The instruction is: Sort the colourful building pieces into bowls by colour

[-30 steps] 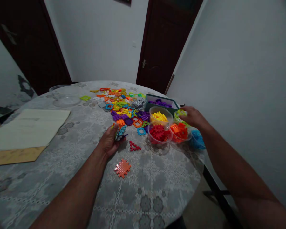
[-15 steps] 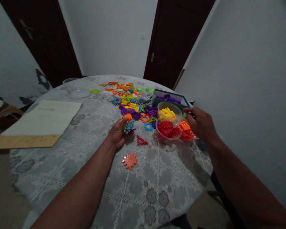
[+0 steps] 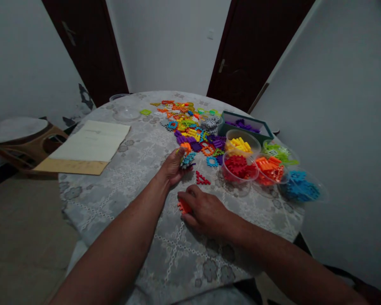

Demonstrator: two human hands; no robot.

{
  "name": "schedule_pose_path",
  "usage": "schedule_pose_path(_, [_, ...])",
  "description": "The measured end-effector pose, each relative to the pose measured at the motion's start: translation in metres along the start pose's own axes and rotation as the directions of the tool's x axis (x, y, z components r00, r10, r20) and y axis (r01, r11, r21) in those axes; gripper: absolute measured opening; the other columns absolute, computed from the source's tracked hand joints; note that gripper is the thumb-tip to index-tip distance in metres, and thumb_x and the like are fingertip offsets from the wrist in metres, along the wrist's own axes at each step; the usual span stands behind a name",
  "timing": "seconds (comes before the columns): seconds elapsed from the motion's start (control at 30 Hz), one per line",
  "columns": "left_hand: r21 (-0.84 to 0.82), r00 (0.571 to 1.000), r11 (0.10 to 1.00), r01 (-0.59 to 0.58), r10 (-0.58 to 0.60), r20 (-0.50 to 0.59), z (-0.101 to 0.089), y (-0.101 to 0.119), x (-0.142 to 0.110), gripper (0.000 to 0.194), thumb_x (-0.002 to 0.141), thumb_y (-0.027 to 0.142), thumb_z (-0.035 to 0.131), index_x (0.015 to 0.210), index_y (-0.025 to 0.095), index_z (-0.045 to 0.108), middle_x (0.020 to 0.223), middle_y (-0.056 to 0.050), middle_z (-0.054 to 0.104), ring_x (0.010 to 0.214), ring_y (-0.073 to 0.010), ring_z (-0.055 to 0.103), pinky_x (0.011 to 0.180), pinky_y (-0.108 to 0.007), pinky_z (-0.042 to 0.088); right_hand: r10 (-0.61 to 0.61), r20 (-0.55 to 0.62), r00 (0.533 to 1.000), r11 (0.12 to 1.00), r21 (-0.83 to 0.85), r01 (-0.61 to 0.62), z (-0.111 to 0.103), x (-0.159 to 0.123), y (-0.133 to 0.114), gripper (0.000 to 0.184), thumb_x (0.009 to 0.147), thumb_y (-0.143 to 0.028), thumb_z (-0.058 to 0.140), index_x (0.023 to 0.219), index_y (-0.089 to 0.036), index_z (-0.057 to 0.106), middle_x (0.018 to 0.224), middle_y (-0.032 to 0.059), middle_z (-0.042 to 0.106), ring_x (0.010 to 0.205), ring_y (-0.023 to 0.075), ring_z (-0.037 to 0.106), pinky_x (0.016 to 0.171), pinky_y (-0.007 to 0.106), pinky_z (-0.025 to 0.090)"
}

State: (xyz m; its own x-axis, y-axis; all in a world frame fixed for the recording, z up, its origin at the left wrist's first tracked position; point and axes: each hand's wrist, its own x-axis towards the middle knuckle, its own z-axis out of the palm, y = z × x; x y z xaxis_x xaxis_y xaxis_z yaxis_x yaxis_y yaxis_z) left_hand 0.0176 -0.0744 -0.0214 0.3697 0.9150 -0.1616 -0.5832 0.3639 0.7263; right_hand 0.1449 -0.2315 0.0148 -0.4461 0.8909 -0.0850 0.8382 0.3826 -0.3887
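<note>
My left hand [image 3: 174, 168] is closed around several plastic interlocking building pieces [image 3: 188, 159], blue-grey ones with a bit of purple and orange showing; the palm hides the rest. Close to the front, my right hand [image 3: 206, 210] has its thumb and fingers closed about a square orange interlocking piece [image 3: 183, 206] with toothed edges, at the tabletop. Part of that piece is covered by the fingers. Between the two hands and a little beyond lies a red triangular piece [image 3: 202, 178], flat on the patterned tablecloth [image 3: 174, 250].
Mixed loose pieces [image 3: 190, 134] spread over the table's far middle. To the right stand clear tubs with yellow pieces [image 3: 239, 145], red pieces [image 3: 238, 165], orange pieces [image 3: 269, 168], green pieces [image 3: 277, 151] and blue pieces [image 3: 300, 186]. Behind them is a green box [image 3: 263, 134]. Paper [image 3: 92, 142] lies left.
My right hand has come from above the tubs on the right down to the orange square and taken hold of it. My left hand keeps its pieces. The camera view has shifted.
</note>
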Motion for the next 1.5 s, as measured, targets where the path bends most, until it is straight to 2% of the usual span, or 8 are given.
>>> schedule_pose_path(0.33, [-0.024,0.997,0.999,0.049,-0.051,-0.052,-0.004,0.002,0.004,0.056,0.08,0.061,0.085,0.114,0.018,0.07,0.089,-0.007,0.078,0.064,-0.0192,0.073,0.054,-0.029,0.062,-0.043,-0.22,0.975,0.995,0.082,0.063,-0.034,-0.033,0.01,0.053,0.093,-0.035,0.07,0.143,-0.025,0.054,0.138,0.0122,0.053,0.111,0.025,0.063,0.094,0.042,0.058])
schedule_pose_path(0.6, [-0.076,0.982,0.987,0.145,-0.153,-0.107,0.004,0.012,0.001,0.043,0.091,0.05,0.078,0.114,0.015,0.071,0.087,-0.009,0.079,0.061,-0.0215,0.074,0.051,-0.033,0.064,0.152,-0.729,0.668,0.932,-0.119,-0.341,-0.12,-0.088,0.105,0.041,0.096,-0.04,0.066,0.133,-0.022,0.065,0.125,0.0146,0.062,0.111,0.0297,0.064,0.101,0.049,0.056])
schedule_pose_path(0.73, [-0.076,0.982,0.988,0.131,-0.14,-0.125,0.007,0.014,-0.002,0.031,0.089,0.035,0.078,0.111,0.015,0.072,0.085,-0.008,0.079,0.061,-0.023,0.075,0.051,-0.035,0.064,0.318,-0.773,0.548,0.745,-0.153,-0.649,-0.127,-0.108,0.166,0.044,0.093,-0.046,0.066,0.123,-0.014,0.071,0.116,0.0184,0.064,0.105,0.0324,0.066,0.096,0.049,0.056])
schedule_pose_path(0.87, [-0.064,0.982,0.989,0.131,-0.139,-0.126,0.007,0.014,-0.004,0.031,0.084,0.03,0.078,0.11,0.014,0.073,0.086,-0.009,0.08,0.065,-0.0237,0.076,0.054,-0.035,0.065,0.298,-0.81,0.506,0.713,-0.163,-0.682,-0.116,-0.105,0.167,0.043,0.096,-0.043,0.062,0.126,-0.012,0.07,0.119,0.0205,0.066,0.109,0.0338,0.066,0.094,0.049,0.056])
schedule_pose_path(0.97, [-0.055,0.982,0.988,0.143,-0.149,-0.115,0.007,0.014,-0.005,0.034,0.082,0.031,0.08,0.11,0.014,0.072,0.084,-0.008,0.079,0.063,-0.0225,0.075,0.054,-0.034,0.065,0.156,-0.794,0.587,0.88,-0.158,-0.448,-0.101,-0.087,0.122,0.028,0.102,-0.033,0.056,0.12,-0.016,0.07,0.115,0.0158,0.069,0.109,0.0288,0.067,0.099,0.045,0.055])
schedule_pose_path(1.07, [-0.052,0.985,0.991,0.123,-0.128,-0.114,0.007,0.014,-0.005,0.035,0.081,0.032,0.08,0.11,0.015,0.072,0.084,-0.007,0.079,0.062,-0.0217,0.074,0.053,-0.033,0.064,0.048,-0.591,0.805,0.984,-0.11,-0.139,-0.073,-0.059,0.071,0.021,0.106,-0.027,0.053,0.119,-0.021,0.068,0.116,0.0113,0.071,0.108,0.024,0.068,0.098,0.041,0.056])
schedule_pose_path(1.17, [-0.056,0.986,0.99,0.126,-0.131,-0.1,0.007,0.014,-0.005,0.034,0.083,0.033,0.079,0.11,0.015,0.072,0.084,-0.008,0.079,0.062,-0.022,0.075,0.053,-0.033,0.064,0.081,-0.366,0.927,0.99,-0.076,-0.116,-0.043,-0.026,0.041,0.028,0.106,-0.026,0.055,0.132,-0.02,0.063,0.128,0.014,0.068,0.117,0.0252,0.066,0.099,0.041,0.055])
schedule_pose_path(1.5, [-0.061,0.989,0.991,0.12,-0.125,-0.083,0.004,0.014,-0.004,0.026,0.088,0.032,0.075,0.108,0.015,0.073,0.084,-0.008,0.079,0.064,-0.0224,0.074,0.055,-0.034,0.065,0.33,-0.225,0.917,0.918,-0.149,-0.367,-0.01,0.032,0.048,0.035,0.106,-0.032,0.05,0.137,-0.017,0.058,0.123,0.0166,0.064,0.102,0.0259,0.067,0.086,0.038,0.052])
